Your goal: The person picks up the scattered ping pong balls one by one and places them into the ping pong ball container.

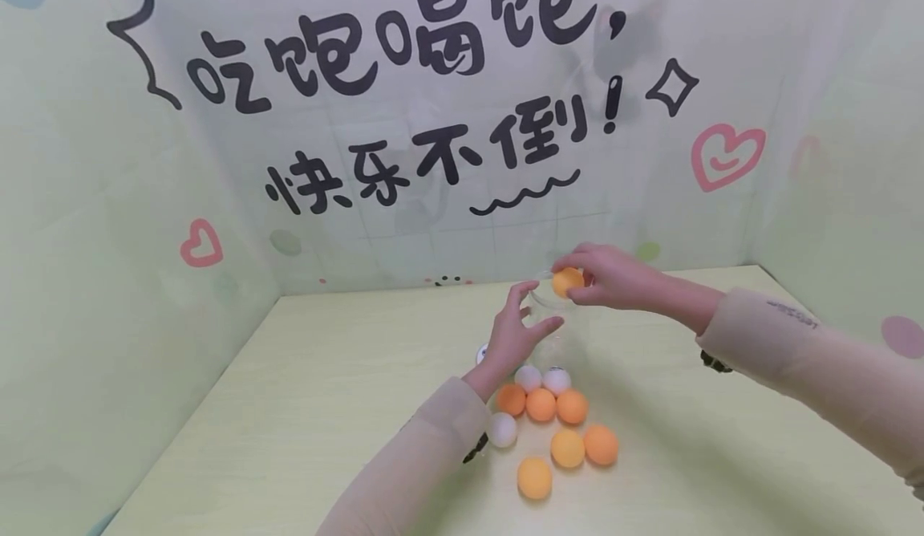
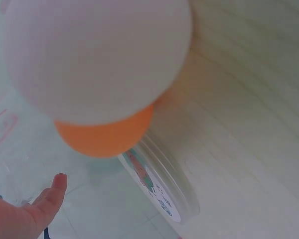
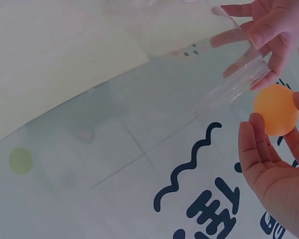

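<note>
Head view: R hand (image 1: 613,278) pinches an orange ping-pong ball (image 1: 569,282) btwn thumb & fingertips, right at the mouth of a clear jar (image 1: 556,347). L hand (image 1: 511,335) curves round the jar's side, thumb & fingers well spread. Near side of jar, on the tabletop (image 1: 303,408): 3 white balls (image 1: 502,429) + 6 loose orange balls (image 1: 534,478).

L wrist view: white ball up close, orange one behind it, round printed lid (image 2: 162,179) beyond. L hand only partly in at the corner; can't tell its grip here.

R wrist view: R fingertips & thumb hold the ball just beside the jar rim; L fingers splayed around the clear wall, prob. touching.
</note>
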Demonstrator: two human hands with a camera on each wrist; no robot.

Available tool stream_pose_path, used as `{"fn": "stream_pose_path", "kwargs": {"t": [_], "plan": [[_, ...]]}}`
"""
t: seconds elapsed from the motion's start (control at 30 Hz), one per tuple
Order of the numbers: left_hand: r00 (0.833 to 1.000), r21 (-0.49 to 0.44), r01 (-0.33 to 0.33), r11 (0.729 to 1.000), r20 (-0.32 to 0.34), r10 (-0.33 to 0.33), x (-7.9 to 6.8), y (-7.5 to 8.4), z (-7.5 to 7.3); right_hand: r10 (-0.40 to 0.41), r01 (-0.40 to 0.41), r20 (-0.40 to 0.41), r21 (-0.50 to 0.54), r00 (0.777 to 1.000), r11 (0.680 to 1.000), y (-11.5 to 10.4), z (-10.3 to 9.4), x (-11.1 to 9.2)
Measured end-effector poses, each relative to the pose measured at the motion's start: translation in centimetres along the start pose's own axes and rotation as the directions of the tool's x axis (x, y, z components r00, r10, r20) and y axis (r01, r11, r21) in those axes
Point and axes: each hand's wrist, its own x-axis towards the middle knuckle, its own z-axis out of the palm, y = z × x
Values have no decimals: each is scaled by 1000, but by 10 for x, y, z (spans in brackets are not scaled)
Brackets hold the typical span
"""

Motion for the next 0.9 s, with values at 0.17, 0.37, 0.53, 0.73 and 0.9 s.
{"fn": "stream_pose_path", "kwargs": {"t": [0.17,0.37,0.53,0.73,0.9], "plan": [[1000,11,9,1000,-3,-9,0,1,0,24,-24,7,-6,1000,1000,8,8,6],[1000,17,9,1000,-3,-9,0,0,0,13,-12,11,-18,1000,1000,16,15,11],[1000,17,21,1000,0,-21,0,0,0,23,-22,16,-14,1000,1000,20,19,13],[1000,11,31,999,0,-31,0,0,1,64,-64,38,2,997,998,22,22,14],[1000,18,23,1000,-2,-23,0,-1,1,80,-81,48,6,996,997,22,21,15]]}}
